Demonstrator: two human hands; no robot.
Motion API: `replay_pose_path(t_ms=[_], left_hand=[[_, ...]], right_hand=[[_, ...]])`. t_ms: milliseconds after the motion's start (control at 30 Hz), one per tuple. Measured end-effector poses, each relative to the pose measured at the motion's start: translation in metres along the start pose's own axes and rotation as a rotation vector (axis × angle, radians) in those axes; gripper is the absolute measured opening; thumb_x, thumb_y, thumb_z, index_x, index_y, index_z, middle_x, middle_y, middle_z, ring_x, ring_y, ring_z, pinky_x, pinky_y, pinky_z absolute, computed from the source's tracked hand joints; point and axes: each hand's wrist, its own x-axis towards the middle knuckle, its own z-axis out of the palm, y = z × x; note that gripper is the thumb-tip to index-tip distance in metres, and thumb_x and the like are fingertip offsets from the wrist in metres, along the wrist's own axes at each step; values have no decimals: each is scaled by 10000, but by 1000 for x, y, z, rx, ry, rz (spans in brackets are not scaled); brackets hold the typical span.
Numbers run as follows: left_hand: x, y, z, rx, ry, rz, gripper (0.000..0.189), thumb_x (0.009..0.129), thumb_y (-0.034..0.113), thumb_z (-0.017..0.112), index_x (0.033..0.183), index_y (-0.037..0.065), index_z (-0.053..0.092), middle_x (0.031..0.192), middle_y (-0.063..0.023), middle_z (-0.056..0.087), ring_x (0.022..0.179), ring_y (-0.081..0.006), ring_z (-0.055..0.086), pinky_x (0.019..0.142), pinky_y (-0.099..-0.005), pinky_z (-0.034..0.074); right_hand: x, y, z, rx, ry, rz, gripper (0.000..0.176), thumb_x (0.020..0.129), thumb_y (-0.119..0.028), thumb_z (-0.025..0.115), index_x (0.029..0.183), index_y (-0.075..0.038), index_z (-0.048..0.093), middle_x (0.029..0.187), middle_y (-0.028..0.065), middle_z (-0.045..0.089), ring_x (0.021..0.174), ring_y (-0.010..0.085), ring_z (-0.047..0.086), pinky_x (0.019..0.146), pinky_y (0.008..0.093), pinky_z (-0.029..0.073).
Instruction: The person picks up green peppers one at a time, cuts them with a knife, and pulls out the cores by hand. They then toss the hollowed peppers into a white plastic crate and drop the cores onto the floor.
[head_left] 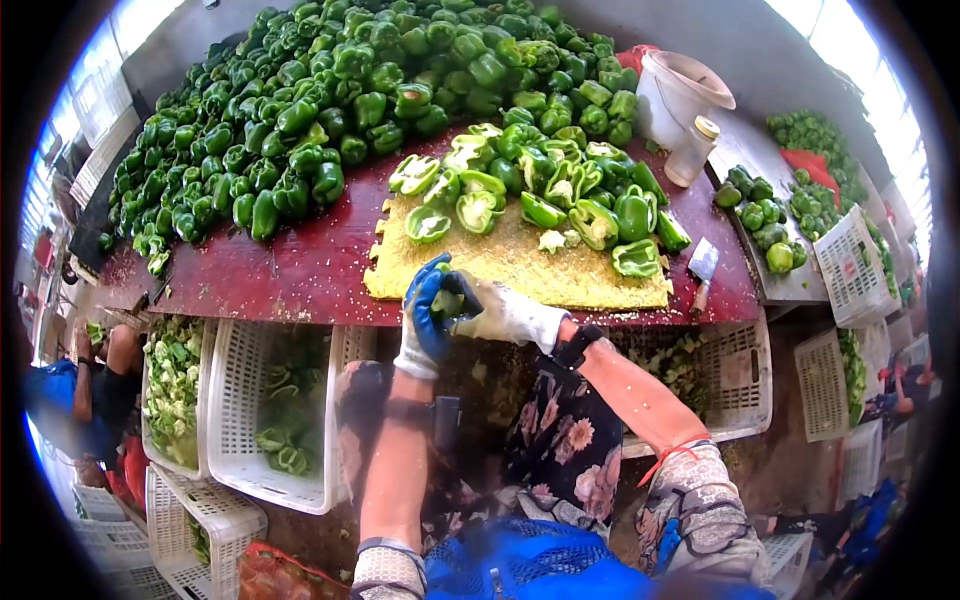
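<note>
Above the table's front edge, my left hand [424, 318], in a blue-coated glove, wraps round a green bell pepper [449, 301]. My right hand [508, 313], in a whitish glove, meets it from the other side with curled fingers; the fingertips and anything inside them are partly hidden. Just beyond both hands lies a yellow foam mat [400, 268] with seeds scattered over it. Cut bell peppers [480, 208], several with pale insides showing, are heaped on its far half. A broad-bladed knife [703, 262] rests right of the mat.
A big pile of whole bell peppers [380, 80] covers the back of the red table [230, 285]. A white bucket [665, 100] and a jar [692, 152] stand back right. Below are crates, including a white crate [225, 420] with pepper pieces. Other people [75, 390] sit at the sides.
</note>
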Motion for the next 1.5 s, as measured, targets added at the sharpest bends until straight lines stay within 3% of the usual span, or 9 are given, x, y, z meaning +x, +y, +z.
replay_pose_path(t_ms=[500, 600, 800, 1000, 1100, 1200, 1300, 1433, 1500], left_hand=[[-14, 18, 28, -81, 146, -2, 389, 999, 291, 528, 1238, -3, 615, 1043, -62, 668, 868, -131, 624, 795, -293, 525], [-12, 15, 20, -578, 134, -440, 317, 981, 308, 563, 1135, 46, 652, 925, -60, 679, 839, -161, 644, 760, -307, 537], [-21, 36, 14, -586, -206, -489, 507, 995, 318, 538, 1395, 13, 472, 1157, -80, 662, 1040, -205, 644, 939, -349, 521], [-23, 13, 22, -711, 21, -400, 436, 1004, 311, 522, 1344, 37, 519, 1092, -87, 671, 1000, -201, 646, 922, -351, 527], [-18, 10, 28, -724, 171, -378, 409, 991, 352, 536, 1287, 70, 553, 1035, -97, 677, 946, -233, 658, 882, -403, 550], [-11, 20, 12, -638, 395, -383, 403, 952, 407, 600, 1270, 161, 566, 929, -80, 650, 829, -243, 645, 794, -470, 574], [-5, 29, 18, -55, 438, -2, 475, 961, 402, 612, 1347, 141, 519, 1041, -67, 616, 911, -213, 610, 768, -369, 557], [-10, 27, 70, 113, 232, 10, 520, 927, 231, 708, 1401, 145, 511, 1353, -84, 533, 1185, -155, 525, 965, -295, 469], [-8, 33, 54, -21, 388, 18, 455, 948, 245, 679, 1368, 151, 532, 1192, -53, 603, 952, -114, 586, 742, -245, 500]], right_hand=[[-11, -5, 53, -428, 478, -119, 526, 767, -48, 622, 1276, -32, 494, 1108, 217, 590, 976, 418, 613, 823, 466, 520], [-15, -3, 44, -340, 441, -156, 544, 764, -53, 628, 1289, -43, 488, 1092, 212, 590, 967, 414, 615, 830, 471, 518], [-23, -1, 12, -365, -51, -92, 603, 907, -164, 558, 1463, 1, 395, 1489, 229, 416, 1251, 363, 543, 1095, 383, 413], [-31, -23, 20, -449, 111, 54, 587, 910, -87, 527, 1475, -4, 388, 1525, 198, 388, 1248, 277, 555, 1022, 351, 474], [-25, 22, 45, -908, 385, -61, 494, 894, -87, 586, 1364, -49, 440, 1226, 169, 510, 877, 221, 627, 769, 336, 542], [-42, -17, -13, -895, 412, 444, 363, 948, -109, 542, 1299, -42, 474, 982, 120, 621, 631, 190, 586, 552, 353, 531], [-39, 0, -38, -820, 424, 620, 599, 906, 0, 451, 1489, 13, 316, 1080, 166, 657, 679, 236, 631, 642, 417, 568], [-26, 18, 31, -496, 299, 243, 617, 937, 25, 309, 1543, 6, 193, 1448, 244, 459, 1247, 341, 544, 1037, 404, 485], [-30, 20, 11, -359, 425, 411, 559, 980, -23, 294, 1532, 20, 214, 1414, 262, 488, 1132, 337, 623, 921, 394, 550]])
